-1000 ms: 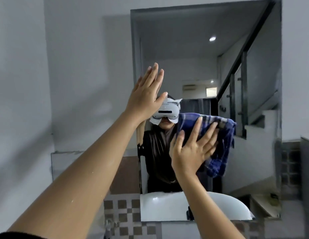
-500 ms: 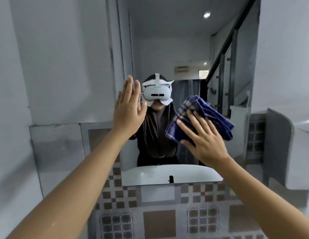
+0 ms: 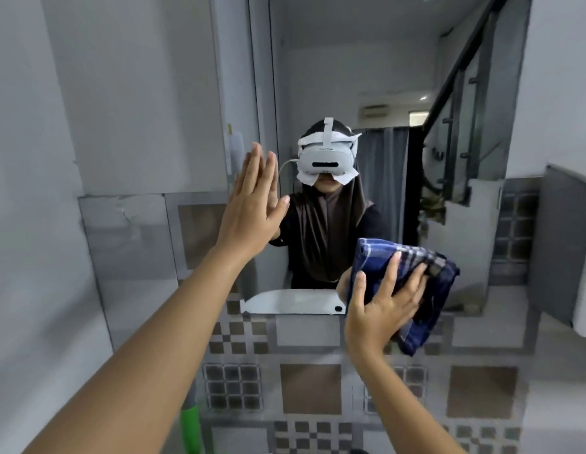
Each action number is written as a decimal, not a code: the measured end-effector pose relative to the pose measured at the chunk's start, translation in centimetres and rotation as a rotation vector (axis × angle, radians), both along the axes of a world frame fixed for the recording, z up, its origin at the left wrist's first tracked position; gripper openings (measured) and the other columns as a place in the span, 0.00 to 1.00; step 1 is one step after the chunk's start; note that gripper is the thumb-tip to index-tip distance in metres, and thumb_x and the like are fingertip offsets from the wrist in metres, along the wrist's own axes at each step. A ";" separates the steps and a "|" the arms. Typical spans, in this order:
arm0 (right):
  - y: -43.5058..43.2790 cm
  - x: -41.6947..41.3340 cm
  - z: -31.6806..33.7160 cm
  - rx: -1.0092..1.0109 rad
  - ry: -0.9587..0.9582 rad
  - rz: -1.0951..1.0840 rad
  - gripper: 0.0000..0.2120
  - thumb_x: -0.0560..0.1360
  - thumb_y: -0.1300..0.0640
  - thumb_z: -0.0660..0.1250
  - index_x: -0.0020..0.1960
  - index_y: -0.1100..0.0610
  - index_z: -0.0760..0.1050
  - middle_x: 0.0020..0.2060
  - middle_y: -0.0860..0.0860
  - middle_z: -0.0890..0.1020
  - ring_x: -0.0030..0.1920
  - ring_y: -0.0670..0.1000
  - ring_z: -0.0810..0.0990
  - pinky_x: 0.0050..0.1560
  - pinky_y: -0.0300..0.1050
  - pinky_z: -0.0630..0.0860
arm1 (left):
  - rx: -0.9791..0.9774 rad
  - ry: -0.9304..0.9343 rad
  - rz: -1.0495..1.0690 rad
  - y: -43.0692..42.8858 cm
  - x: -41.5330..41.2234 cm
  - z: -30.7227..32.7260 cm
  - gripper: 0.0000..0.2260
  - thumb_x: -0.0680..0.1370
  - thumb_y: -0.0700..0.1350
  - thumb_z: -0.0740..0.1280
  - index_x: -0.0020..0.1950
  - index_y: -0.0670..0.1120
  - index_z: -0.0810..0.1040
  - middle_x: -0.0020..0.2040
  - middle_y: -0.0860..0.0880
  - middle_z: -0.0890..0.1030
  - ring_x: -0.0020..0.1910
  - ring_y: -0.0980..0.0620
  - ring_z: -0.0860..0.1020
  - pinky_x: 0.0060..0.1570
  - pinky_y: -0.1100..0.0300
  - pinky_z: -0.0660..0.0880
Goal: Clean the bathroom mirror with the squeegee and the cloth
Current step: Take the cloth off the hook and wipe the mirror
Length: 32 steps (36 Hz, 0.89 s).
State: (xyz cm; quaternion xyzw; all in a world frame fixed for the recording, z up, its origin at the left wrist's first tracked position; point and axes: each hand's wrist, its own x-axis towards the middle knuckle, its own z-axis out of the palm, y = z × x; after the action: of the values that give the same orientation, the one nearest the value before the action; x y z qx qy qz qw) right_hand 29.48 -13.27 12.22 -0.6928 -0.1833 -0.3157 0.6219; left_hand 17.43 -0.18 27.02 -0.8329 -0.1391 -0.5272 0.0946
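Grey bathroom walls and a band of brown-and-grey patterned wall tiles (image 3: 311,388) frame a tall rectangular wall mirror (image 3: 367,77) that stands upright, its long axis vertical and its bottom edge sitting just above the tile band. Left hand (image 3: 252,208) is flat and released, fingers straight and together pointing up, palm toward the glass at the mirror's left edge; looks like it braces the body or steadies the lean, though actual contact with the glass can't be confirmed. Right hand (image 3: 380,309) spreads its fingers over a bunched dark blue checked cloth (image 3: 425,290), pressing and gripping it against the lower part of the mirror, near the bottom edge; wide spread likely gives even pressure for wiping. Cloth is wadded, not folded flat, its bulk running diagonally from upper left down to lower right, a loose tail hanging past the mirror's bottom edge over the tiles. Reflection shows a white basin rim (image 3: 291,301) low in the glass. A green-tipped grey handle (image 3: 190,421) pokes up at the bottom of the frame beside the left forearm; may be the squeegee, can't tell, neither hand holds it. Judging by this, cloth-wipe step is under way on the lower glass.
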 end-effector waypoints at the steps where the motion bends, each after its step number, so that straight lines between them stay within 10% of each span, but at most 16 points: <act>1: 0.6 -1.0 -0.2 -0.043 -0.041 0.025 0.29 0.75 0.43 0.55 0.73 0.51 0.57 0.75 0.60 0.54 0.73 0.58 0.51 0.69 0.65 0.52 | -0.007 0.012 -0.030 0.3 0.1 0.0 0.30 0.79 0.54 0.57 0.76 0.45 0.48 0.77 0.42 0.48 0.76 0.46 0.47 0.74 0.47 0.50; 7: 5.3 -6.0 -1.3 -0.433 -0.494 0.090 0.26 0.76 0.46 0.58 0.73 0.48 0.61 0.72 0.54 0.57 0.71 0.57 0.57 0.70 0.56 0.51 | 0.026 0.047 -0.065 0.7 -1.6 -0.3 0.32 0.79 0.50 0.63 0.76 0.47 0.48 0.77 0.46 0.44 0.76 0.51 0.45 0.66 0.50 0.69; 15: 4.6 -4.5 -2.3 -0.918 -1.154 0.085 0.30 0.73 0.53 0.64 0.73 0.48 0.59 0.73 0.50 0.64 0.72 0.51 0.61 0.72 0.50 0.55 | 0.005 0.038 -0.100 0.8 -1.9 -3.2 0.30 0.79 0.47 0.62 0.76 0.45 0.50 0.77 0.44 0.47 0.75 0.50 0.44 0.67 0.45 0.67; 32: -7.6 5.2 -2.8 -0.656 -0.508 -0.100 0.29 0.75 0.42 0.60 0.73 0.48 0.59 0.73 0.57 0.61 0.70 0.59 0.61 0.67 0.57 0.64 | -0.184 -0.080 -0.262 -6.6 4.9 -12.2 0.26 0.78 0.40 0.62 0.74 0.40 0.56 0.76 0.40 0.53 0.76 0.45 0.50 0.70 0.44 0.59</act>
State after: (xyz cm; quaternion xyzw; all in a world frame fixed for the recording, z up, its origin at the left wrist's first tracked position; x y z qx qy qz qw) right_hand 34.69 -20.84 9.41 -0.7624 -0.3876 -0.4313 0.2873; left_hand 22.36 -6.83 14.79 -0.8275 -0.0804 -0.5527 -0.0572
